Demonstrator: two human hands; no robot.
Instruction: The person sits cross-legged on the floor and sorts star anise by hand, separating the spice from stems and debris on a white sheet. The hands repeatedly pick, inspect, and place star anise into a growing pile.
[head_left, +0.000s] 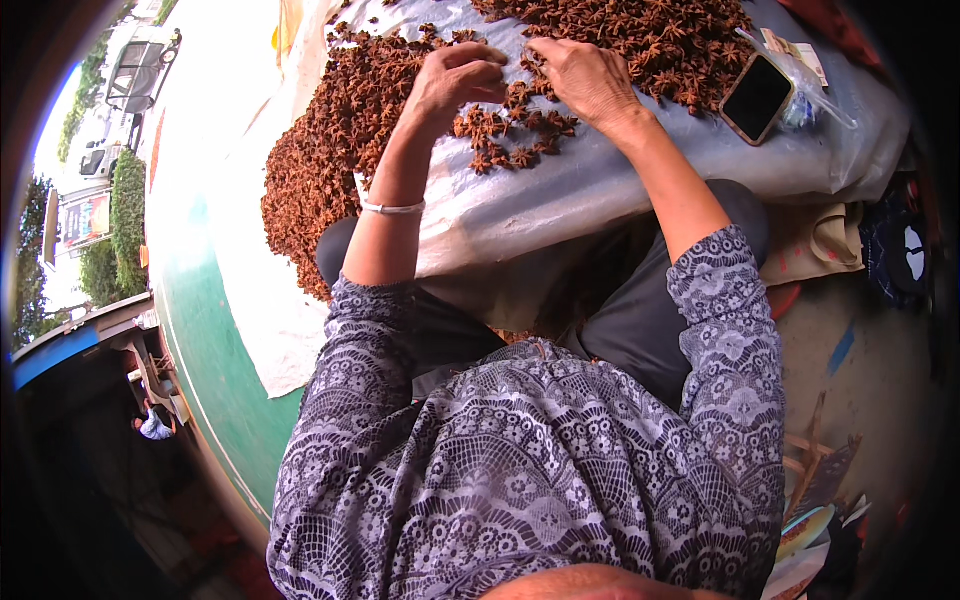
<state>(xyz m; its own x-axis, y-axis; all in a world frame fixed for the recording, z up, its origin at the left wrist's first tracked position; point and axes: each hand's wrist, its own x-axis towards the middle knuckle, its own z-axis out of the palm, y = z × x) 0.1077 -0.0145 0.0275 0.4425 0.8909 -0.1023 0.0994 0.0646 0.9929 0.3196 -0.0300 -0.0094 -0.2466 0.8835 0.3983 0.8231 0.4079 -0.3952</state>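
Star anise lies in heaps on a plastic-covered surface (517, 206). My left hand (461, 75) hovers with curled fingers at the edge of the left heap of star anise (337, 142). Beside the right heap of star anise (667, 45), my right hand (592, 82) is bent, thumb and fingers pointing left. Some pods show right at its fingertips; whether either hand pinches one is hidden. Between and below the hands sits a small loose group of star anise (521, 131), apart from the left heap.
A smartphone (756, 97) with a dark screen lies right of the heaps, partly on a clear plastic bag (806, 105). Banknote-like papers (795, 52) are behind it. A tan bag (814, 244) is below the right edge. Far left, a person (154, 426) is near a green floor (214, 315).
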